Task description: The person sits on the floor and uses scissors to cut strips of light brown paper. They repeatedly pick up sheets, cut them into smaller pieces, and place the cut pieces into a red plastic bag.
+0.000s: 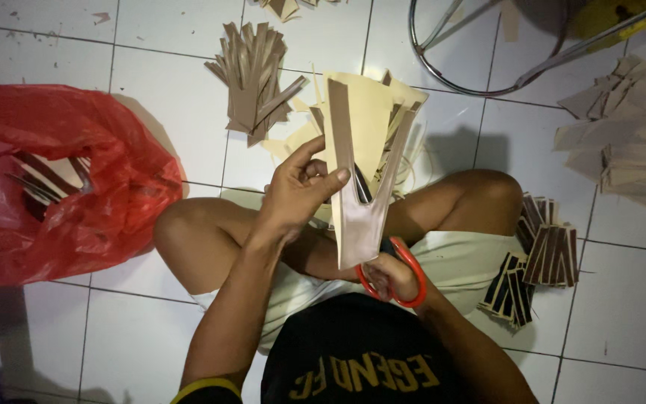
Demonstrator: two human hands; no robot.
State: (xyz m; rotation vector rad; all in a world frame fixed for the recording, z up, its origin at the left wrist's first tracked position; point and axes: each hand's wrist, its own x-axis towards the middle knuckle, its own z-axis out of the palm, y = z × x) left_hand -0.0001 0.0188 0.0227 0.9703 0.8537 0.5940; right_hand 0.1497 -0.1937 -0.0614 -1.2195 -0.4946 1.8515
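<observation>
Your left hand (297, 196) grips a sheet (359, 217) that looks like thin, smooth faux leather, taupe with a slight sheen, cream and matt on its back. Scissors (392, 271) in your right hand (384, 278): glossy red plastic handles, dark metal blades. Floor (166, 82): white glazed tile, shiny, dull grout lines. Bag (106, 187): thin red plastic, crinkled, glossy. Strip pile (254, 75): same taupe material, matt. Stool frame (480, 75): polished chromed metal tube.

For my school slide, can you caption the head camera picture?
Left hand holds a tan sheet while right hand cuts it with red-handled scissors.
</observation>
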